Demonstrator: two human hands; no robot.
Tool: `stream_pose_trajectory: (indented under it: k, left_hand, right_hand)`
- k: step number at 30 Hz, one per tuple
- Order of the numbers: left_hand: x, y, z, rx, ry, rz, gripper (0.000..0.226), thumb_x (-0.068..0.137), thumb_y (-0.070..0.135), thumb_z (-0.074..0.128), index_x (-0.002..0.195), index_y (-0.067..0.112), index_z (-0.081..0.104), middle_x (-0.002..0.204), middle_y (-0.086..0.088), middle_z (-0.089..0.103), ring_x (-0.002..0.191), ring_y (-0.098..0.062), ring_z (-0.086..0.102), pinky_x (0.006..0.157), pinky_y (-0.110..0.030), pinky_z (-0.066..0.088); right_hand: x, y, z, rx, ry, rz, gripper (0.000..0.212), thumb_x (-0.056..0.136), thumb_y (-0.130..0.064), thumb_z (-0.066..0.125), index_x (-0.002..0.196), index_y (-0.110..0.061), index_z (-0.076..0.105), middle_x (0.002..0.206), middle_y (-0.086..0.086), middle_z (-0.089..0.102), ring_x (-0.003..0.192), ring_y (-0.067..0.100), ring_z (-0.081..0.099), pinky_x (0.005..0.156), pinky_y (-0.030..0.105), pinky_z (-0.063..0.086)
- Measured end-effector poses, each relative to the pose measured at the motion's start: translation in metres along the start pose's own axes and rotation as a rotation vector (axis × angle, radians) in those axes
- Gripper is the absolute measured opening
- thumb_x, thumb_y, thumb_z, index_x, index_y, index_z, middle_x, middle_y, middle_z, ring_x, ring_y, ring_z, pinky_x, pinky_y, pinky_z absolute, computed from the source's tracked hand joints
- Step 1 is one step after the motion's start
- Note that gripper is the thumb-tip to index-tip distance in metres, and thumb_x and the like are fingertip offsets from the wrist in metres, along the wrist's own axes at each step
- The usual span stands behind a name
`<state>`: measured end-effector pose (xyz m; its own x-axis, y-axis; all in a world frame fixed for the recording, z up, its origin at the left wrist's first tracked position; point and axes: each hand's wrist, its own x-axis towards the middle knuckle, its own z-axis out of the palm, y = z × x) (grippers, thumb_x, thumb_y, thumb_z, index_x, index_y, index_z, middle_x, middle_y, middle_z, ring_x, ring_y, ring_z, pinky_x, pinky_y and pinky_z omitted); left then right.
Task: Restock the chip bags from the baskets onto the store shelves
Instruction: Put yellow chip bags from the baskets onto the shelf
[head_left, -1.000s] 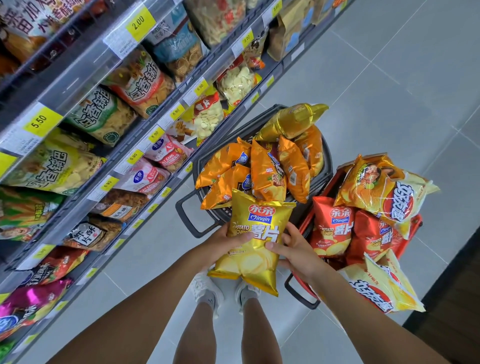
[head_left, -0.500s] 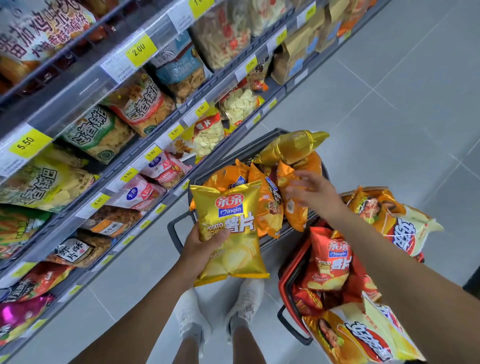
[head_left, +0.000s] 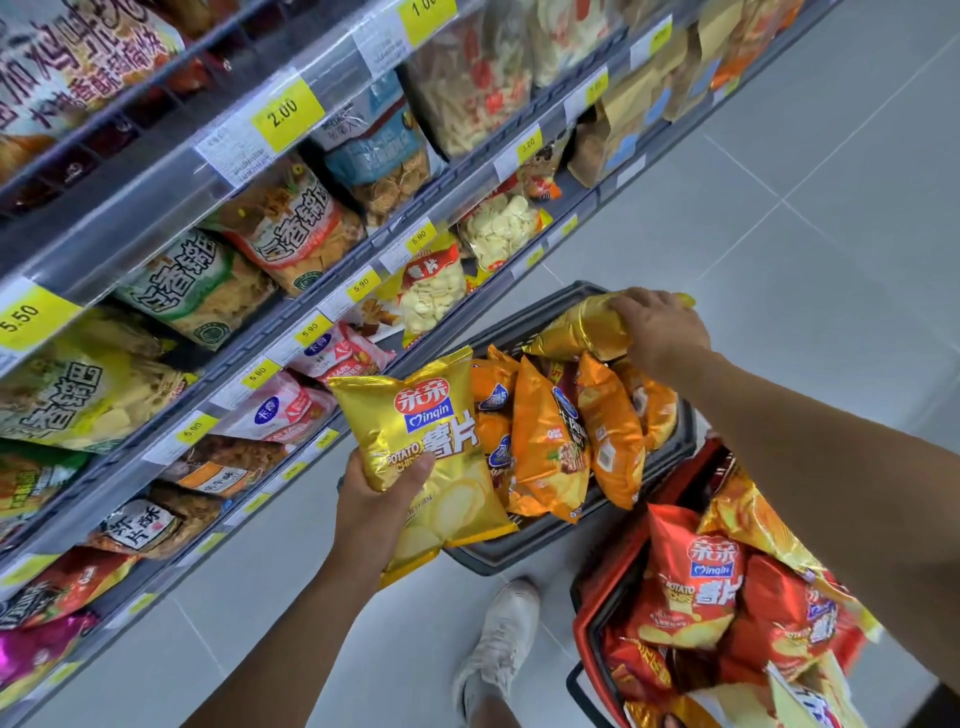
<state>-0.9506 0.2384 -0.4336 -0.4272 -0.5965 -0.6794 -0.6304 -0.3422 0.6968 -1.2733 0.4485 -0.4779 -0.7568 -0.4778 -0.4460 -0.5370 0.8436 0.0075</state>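
Two hands, two gold bags, beside stocked shelves.

Shelves (head_left: 130, 208) of snack packs with yellow price tags fill the left of the frame. The grey basket (head_left: 496, 557) at centre is packed with orange bags (head_left: 550, 441), the red basket (head_left: 584, 605) at lower right with red bags (head_left: 685, 587). The left hand (head_left: 382, 499), its arm rising from the bottom edge, grips a gold bag (head_left: 431, 447) low on its side, thumb across the front, just before the grey basket. The right hand (head_left: 657, 332) curls over the top bag (head_left: 576, 330), which lies across the orange ones.
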Motion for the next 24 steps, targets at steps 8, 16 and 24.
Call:
stream_pose_trajectory:
  k: [8, 16, 24]
  left_hand:
    - [-0.004, 0.010, -0.016, -0.015, 0.028, -0.005, 0.045, 0.084, 0.036, 0.085, 0.124, 0.031, 0.063, 0.110, 0.011, 0.075, 0.098, -0.010, 0.073, 0.069, -0.023, 0.057]
    - [-0.051, 0.040, -0.058, -0.053, 0.034, 0.002, 0.057, 0.076, 0.049, 0.090, 0.124, 0.035, 0.063, 0.112, 0.010, 0.076, 0.102, -0.016, 0.075, 0.089, -0.047, 0.062]
    - [-0.130, 0.102, -0.118, -0.155, 0.055, 0.087, 0.051, 0.078, 0.048, 0.089, 0.121, 0.033, 0.067, 0.108, 0.013, 0.079, 0.101, -0.016, 0.076, 0.093, -0.047, 0.061]
  right_hand:
    - [-0.012, 0.005, -0.025, -0.046, 0.121, -0.027, 0.045, 0.096, -0.025, 0.061, 0.140, -0.032, 0.053, 0.140, 0.001, 0.058, 0.129, 0.033, 0.052, 0.100, 0.051, 0.046]
    - [-0.080, -0.004, -0.112, -0.003, 0.131, -0.011, 0.049, 0.097, -0.042, 0.063, 0.144, -0.030, 0.051, 0.141, 0.004, 0.055, 0.130, 0.034, 0.049, 0.101, 0.050, 0.046]
    - [-0.187, -0.066, -0.202, 0.866, 0.230, 0.103, 0.037, 0.095, -0.038, 0.071, 0.127, -0.018, 0.065, 0.112, -0.001, 0.068, 0.104, 0.022, 0.064, 0.087, 0.035, 0.048]
